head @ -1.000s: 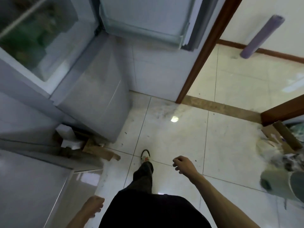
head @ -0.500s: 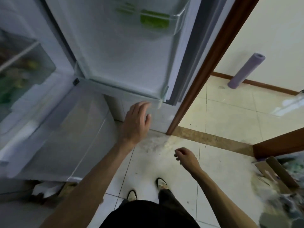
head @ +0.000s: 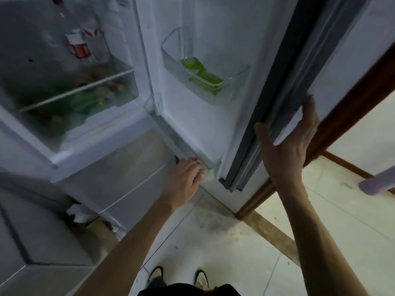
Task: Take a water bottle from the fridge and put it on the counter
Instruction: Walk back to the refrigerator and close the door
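The fridge stands open, its inside [head: 70, 67] dim and blurred. On a shelf at the upper left stand two clear bottles with red-and-white labels [head: 78, 44]. The open fridge door [head: 203, 116] swings out toward me. My right hand [head: 286, 146] grips the door's outer edge, thumb on the inner side and fingers wrapped around the front. My left hand [head: 186, 178] rests with curled fingertips against the door's bottom corner. Neither hand holds a bottle.
A clear door bin [head: 205, 67] holds green packets. A glass shelf [head: 74, 90] covers a drawer of greenish items. A closed lower drawer front [head: 119, 165] sits below. A brown door frame [head: 350, 116] is right of the door, a purple tube [head: 378, 182] beyond it.
The view has tilted up from the floor to the open fridge. My left hand rose to the door's bottom corner, and my right hand lifted from beside my leg to grasp the door's edge.
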The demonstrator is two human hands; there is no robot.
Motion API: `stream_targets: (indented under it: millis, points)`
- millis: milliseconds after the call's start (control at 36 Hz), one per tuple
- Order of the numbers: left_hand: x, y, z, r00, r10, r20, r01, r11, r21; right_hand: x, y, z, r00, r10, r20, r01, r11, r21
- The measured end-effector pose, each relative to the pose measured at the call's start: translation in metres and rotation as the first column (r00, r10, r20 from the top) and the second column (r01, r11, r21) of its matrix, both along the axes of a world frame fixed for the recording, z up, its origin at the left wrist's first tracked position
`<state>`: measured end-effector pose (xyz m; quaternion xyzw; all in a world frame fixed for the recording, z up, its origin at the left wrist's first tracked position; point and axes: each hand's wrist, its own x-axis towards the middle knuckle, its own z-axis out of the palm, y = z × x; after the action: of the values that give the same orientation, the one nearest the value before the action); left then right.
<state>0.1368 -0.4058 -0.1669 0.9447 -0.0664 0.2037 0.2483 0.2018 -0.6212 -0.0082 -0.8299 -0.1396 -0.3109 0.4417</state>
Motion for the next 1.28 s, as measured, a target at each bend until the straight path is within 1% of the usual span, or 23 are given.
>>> stream_targets:
  millis: [56,83,139,194,250,333,389,444,500,556,583,639,667,722,778,861,944,1000,1056,1167,1278]
  points:
    - [-0.013,0.014,0.004,0.993,0.077,-0.085,-0.08,0.996,-0.033,-0.008,0.02,0.001,0.991,0.134,0.023,-0.135,0.988,0.071]
    - [-0.02,0.021,0.004,0.987,0.11,-0.121,-0.117,0.992,-0.054,-0.015,0.031,-0.001,0.986,0.161,0.043,-0.165,0.981,0.104]
    - [-0.036,0.036,0.003,0.975,0.157,-0.156,-0.172,0.981,-0.087,-0.032,0.05,-0.006,0.981,0.192,0.029,-0.194,0.968,0.159]
    - [-0.053,0.053,0.004,0.962,0.193,-0.192,-0.212,0.974,-0.083,-0.049,0.069,-0.014,0.97,0.235,0.064,-0.242,0.957,0.158]
    - [-0.071,0.073,0.008,0.942,0.234,-0.241,-0.26,0.962,-0.079,-0.063,0.09,-0.018,0.936,0.335,0.11,-0.347,0.93,0.123]
    - [-0.099,0.106,0.018,0.888,0.319,-0.33,-0.39,0.904,-0.177,-0.078,0.129,-0.016,0.857,0.497,0.137,-0.51,0.855,0.092]
    - [-0.115,0.13,0.029,0.847,0.352,-0.399,-0.479,0.83,-0.284,-0.09,0.162,-0.017,0.8,0.573,0.179,-0.591,0.804,0.065]
    - [-0.129,0.157,0.044,0.81,0.412,-0.418,-0.56,0.755,-0.341,-0.105,0.198,-0.016,0.775,0.584,0.242,-0.608,0.793,0.032]
    - [-0.142,0.188,0.061,0.784,0.513,-0.348,-0.62,0.668,-0.412,-0.119,0.234,-0.017,0.759,0.565,0.323,-0.588,0.808,-0.031]
    - [-0.152,0.223,0.082,0.731,0.626,-0.272,-0.662,0.554,-0.504,-0.132,0.272,-0.018,0.746,0.55,0.375,-0.57,0.819,-0.066]
    - [-0.156,0.242,0.094,0.701,0.67,-0.242,-0.664,0.491,-0.565,-0.138,0.292,-0.018,0.748,0.542,0.383,-0.561,0.825,-0.071]
    - [-0.159,0.281,0.12,0.663,0.723,-0.195,-0.606,0.366,-0.706,-0.148,0.329,-0.017,0.753,0.535,0.383,-0.548,0.832,-0.086]
    - [-0.159,0.3,0.132,0.653,0.736,-0.176,-0.564,0.319,-0.762,-0.151,0.345,-0.018,0.756,0.53,0.384,-0.538,0.837,-0.096]
    - [-0.158,0.338,0.155,0.648,0.749,-0.139,-0.48,0.26,-0.838,-0.154,0.375,-0.02,0.766,0.512,0.389,-0.51,0.852,-0.118]
    - [-0.154,0.374,0.175,0.663,0.739,-0.116,-0.417,0.237,-0.877,-0.154,0.402,-0.023,0.773,0.491,0.402,-0.478,0.867,-0.139]
    - [-0.14,0.419,0.2,0.729,0.672,-0.127,-0.367,0.228,-0.902,-0.153,0.441,-0.026,0.776,0.469,0.422,-0.446,0.881,-0.16]
    - [-0.118,0.448,0.213,0.808,0.572,-0.142,-0.332,0.242,-0.911,-0.152,0.474,-0.026,0.787,0.438,0.433,-0.41,0.897,-0.163]
    - [-0.103,0.46,0.215,0.851,0.493,-0.179,-0.34,0.258,-0.904,-0.152,0.492,-0.026,0.8,0.418,0.43,-0.385,0.908,-0.166]
    - [-0.092,0.465,0.215,0.862,0.456,-0.22,-0.378,0.291,-0.879,-0.15,0.508,-0.026,0.823,0.391,0.412,-0.352,0.92,-0.17]
    - [-0.085,0.473,0.205,0.859,0.464,-0.218,-0.368,0.261,-0.892,-0.145,0.541,-0.027,0.857,0.319,0.405,-0.268,0.947,-0.178]
    - [-0.087,0.477,0.202,0.886,0.419,-0.199,-0.328,0.262,-0.908,-0.141,0.57,-0.026,0.871,0.288,0.397,-0.23,0.955,-0.189]
